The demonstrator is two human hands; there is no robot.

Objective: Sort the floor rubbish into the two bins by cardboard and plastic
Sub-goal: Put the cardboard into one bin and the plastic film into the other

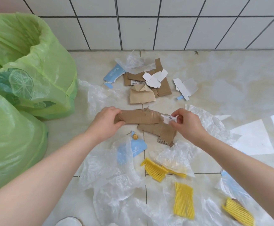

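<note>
Cardboard strip (138,117) at frame centre, long axis left-right, level above the floor. Left hand (107,121) grips its left end. Right hand (184,123) pinches a crumpled white scrap (167,119) at the right end, probably peeling off non-cardboard before binning. Green-lined bins (27,70) stand at left; plastic film (110,168) below.

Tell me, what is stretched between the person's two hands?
In the head view, a taped brown cardboard strip spans from the left hand toward the right hand, which pinches a crumpled white scrap.
</note>
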